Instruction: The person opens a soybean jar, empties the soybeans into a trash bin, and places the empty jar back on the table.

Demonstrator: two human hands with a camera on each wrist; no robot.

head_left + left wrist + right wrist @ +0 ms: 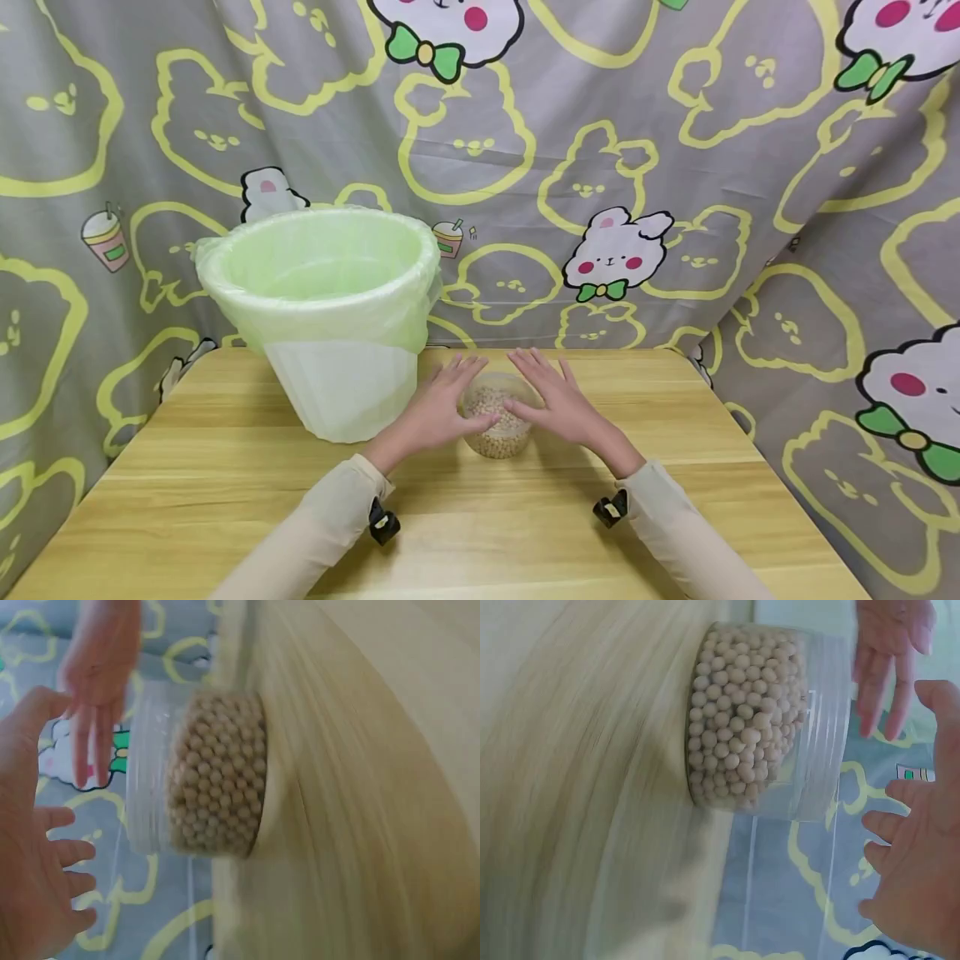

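A clear round jar (498, 442) stands upright on the wooden table, more than half filled with small beige balls (217, 776). No lid shows on it, and the balls lie in a slope (750, 720) in the right wrist view. At the jar's left is my left hand (437, 406), fingers spread and pointing forward. My right hand (562, 407) mirrors it at the right side, its thumb overlapping the jar in the head view. Both wrist views show gaps between the hands and the jar's wall, with nothing held.
Close by on the left stands a tall white bin (341, 387) with a pale green plastic liner (322, 312) folded over its rim. A grey curtain (510, 175) with cartoon animals hangs behind the table (480, 533) and along its sides.
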